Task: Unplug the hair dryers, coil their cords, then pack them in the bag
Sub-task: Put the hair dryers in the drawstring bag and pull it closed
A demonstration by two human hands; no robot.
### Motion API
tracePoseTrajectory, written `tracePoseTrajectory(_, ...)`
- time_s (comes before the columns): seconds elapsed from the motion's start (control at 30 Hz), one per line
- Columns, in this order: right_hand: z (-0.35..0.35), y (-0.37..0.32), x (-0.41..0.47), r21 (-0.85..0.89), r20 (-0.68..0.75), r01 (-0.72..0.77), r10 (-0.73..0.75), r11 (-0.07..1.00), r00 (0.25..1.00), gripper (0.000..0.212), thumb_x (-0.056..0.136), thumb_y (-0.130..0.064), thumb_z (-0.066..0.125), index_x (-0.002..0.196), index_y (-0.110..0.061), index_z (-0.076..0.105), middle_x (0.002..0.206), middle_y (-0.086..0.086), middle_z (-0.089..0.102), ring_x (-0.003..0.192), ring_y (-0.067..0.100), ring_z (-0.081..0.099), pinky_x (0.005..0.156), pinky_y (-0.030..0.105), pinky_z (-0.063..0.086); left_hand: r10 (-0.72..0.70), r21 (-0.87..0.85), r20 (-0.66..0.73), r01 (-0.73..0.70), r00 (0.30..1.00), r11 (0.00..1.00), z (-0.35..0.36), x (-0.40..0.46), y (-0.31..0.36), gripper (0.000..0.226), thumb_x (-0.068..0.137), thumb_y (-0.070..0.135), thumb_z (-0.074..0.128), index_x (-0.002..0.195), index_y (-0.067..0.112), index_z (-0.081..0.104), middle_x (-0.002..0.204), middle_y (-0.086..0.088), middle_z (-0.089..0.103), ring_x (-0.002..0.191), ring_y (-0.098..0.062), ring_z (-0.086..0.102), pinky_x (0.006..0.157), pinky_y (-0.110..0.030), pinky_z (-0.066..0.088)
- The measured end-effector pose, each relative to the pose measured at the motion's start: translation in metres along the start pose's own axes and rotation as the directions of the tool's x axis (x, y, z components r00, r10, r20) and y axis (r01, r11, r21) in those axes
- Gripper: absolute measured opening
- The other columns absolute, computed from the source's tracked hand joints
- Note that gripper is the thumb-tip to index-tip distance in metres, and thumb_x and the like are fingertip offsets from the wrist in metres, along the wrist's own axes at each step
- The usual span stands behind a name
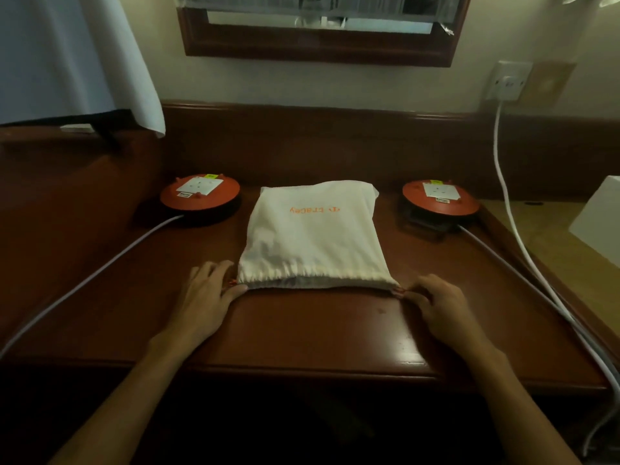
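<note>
A cream drawstring bag with orange lettering lies in the middle of the dark wooden desk, its gathered mouth toward me. My left hand pinches the mouth's left corner at the orange drawstring end. My right hand pinches the right corner the same way. The bag looks bulky, and its contents are hidden. No hair dryer is visible.
Two red round cable reels with white sockets sit at the back, one on the left and one on the right, each trailing a pale cord toward me. A white cord hangs from a wall socket. A mirror hangs above.
</note>
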State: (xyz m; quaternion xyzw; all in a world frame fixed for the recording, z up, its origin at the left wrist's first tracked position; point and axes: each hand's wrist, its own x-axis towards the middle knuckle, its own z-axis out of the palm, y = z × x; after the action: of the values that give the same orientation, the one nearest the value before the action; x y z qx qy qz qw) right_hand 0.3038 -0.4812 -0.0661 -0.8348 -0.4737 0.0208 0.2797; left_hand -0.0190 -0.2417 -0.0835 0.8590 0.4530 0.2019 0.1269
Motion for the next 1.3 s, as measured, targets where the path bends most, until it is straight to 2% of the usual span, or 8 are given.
tracePoseTrajectory(0.1, -0.002, 0.002, -0.002, 0.007, -0.017, 0.000, 0.000, 1.000, 1.000, 0.011, 0.095, -0.015, 0.066, 0.086, -0.013, 0.070, 0.083, 0.000, 0.058, 0.076, 0.015, 0.052, 0.064, 0.017, 0.035, 0.077, -0.008, -0.016, -0.077, 0.997, 0.997, -0.009, 0.001, -0.006, 0.014, 0.094, 0.026, 0.073, 0.098, 0.013, 0.067, 0.096, 0.000, 0.058, 0.095, -0.026, 0.055, 0.078, -0.035, 0.042)
tracePoseTrajectory(0.2, 0.000, 0.001, -0.004, 0.009, -0.045, -0.001, 0.002, 1.000, 0.999, 0.009, 0.094, -0.012, 0.067, 0.087, -0.010, 0.072, 0.083, 0.002, 0.059, 0.076, 0.018, 0.053, 0.064, 0.018, 0.035, 0.115, -0.062, -0.063, -0.119, 0.991, 0.991, -0.018, -0.001, -0.014, 0.022, 0.089, 0.016, 0.078, 0.073, 0.013, 0.064, 0.072, 0.004, 0.053, 0.070, -0.021, 0.056, 0.064, -0.034, 0.039)
tracePoseTrajectory(0.37, -0.006, 0.011, -0.007, -0.026, -0.180, -0.178, 0.170, 0.984, 0.969, 0.015, 0.095, -0.008, 0.065, 0.084, 0.001, 0.069, 0.086, 0.014, 0.064, 0.077, 0.025, 0.054, 0.072, 0.030, 0.037, -0.041, -0.230, -0.189, -0.003, 0.981, 0.973, -0.035, -0.010, -0.038, 0.012, 0.091, 0.020, 0.077, 0.081, 0.016, 0.077, 0.075, 0.004, 0.071, 0.071, -0.009, 0.063, 0.068, -0.027, 0.046)
tracePoseTrajectory(0.5, -0.006, -0.001, -0.008, -0.135, -0.190, -0.278, 0.251, 0.951, 0.949, 0.016, 0.095, -0.011, 0.062, 0.086, 0.001, 0.068, 0.099, 0.021, 0.066, 0.084, 0.029, 0.053, 0.079, 0.035, 0.043, -0.134, -0.169, -0.127, 0.111, 0.983, 0.979, -0.037, -0.007, -0.030, 0.013, 0.093, 0.016, 0.074, 0.104, 0.012, 0.078, 0.101, -0.006, 0.072, 0.103, -0.028, 0.066, 0.085, -0.035, 0.047)
tracePoseTrajectory(0.7, -0.002, -0.040, -0.001, -0.347, -0.027, -0.167, 0.168, 0.923, 0.985, 0.049, 0.097, -0.036, 0.059, 0.142, -0.019, 0.050, 0.147, 0.008, 0.047, 0.138, 0.030, 0.037, 0.116, 0.052, 0.022, 0.031, 0.007, -0.037, -0.031, 0.999, 0.999, -0.037, -0.004, 0.015, 0.061, 0.091, 0.036, 0.073, 0.148, 0.025, 0.054, 0.150, -0.004, 0.052, 0.142, -0.026, 0.039, 0.116, -0.046, 0.031)
tracePoseTrajectory(0.87, 0.013, -0.057, 0.005, -0.336, 0.049, -0.064, 0.085, 0.940, 0.995, 0.012, 0.102, -0.026, 0.054, 0.106, -0.018, 0.063, 0.119, 0.007, 0.059, 0.114, 0.028, 0.051, 0.099, 0.044, 0.037, 0.020, -0.091, 0.067, -0.014, 0.998, 0.996, -0.025, 0.004, 0.029, 0.016, 0.090, 0.032, 0.078, 0.103, 0.022, 0.076, 0.106, -0.002, 0.074, 0.104, -0.022, 0.068, 0.089, -0.039, 0.055)
tracePoseTrajectory(1.03, 0.006, -0.055, 0.007, -0.005, 0.022, -0.111, 0.111, 0.994, 0.994, 0.014, 0.101, -0.015, 0.058, 0.087, -0.013, 0.059, 0.085, 0.004, 0.061, 0.070, 0.011, 0.053, 0.055, 0.027, 0.040, 0.064, -0.110, 0.101, -0.053, 0.993, 0.992, -0.031, 0.008, 0.021, 0.011, 0.092, 0.024, 0.076, 0.087, 0.015, 0.076, 0.085, 0.001, 0.071, 0.081, -0.013, 0.065, 0.071, -0.028, 0.048)
tracePoseTrajectory(1.3, -0.014, -0.025, 0.004, -0.148, 0.045, -0.207, 0.215, 0.967, 0.976, 0.008, 0.100, -0.016, 0.059, 0.095, -0.010, 0.061, 0.096, 0.010, 0.067, 0.076, 0.019, 0.057, 0.068, 0.035, 0.047, -0.050, -0.037, 0.099, 0.053, 0.994, 0.998, -0.051, 0.012, -0.009, 0.014, 0.093, 0.019, 0.074, 0.082, 0.021, 0.066, 0.087, 0.000, 0.068, 0.079, -0.010, 0.062, 0.062, -0.021, 0.040)
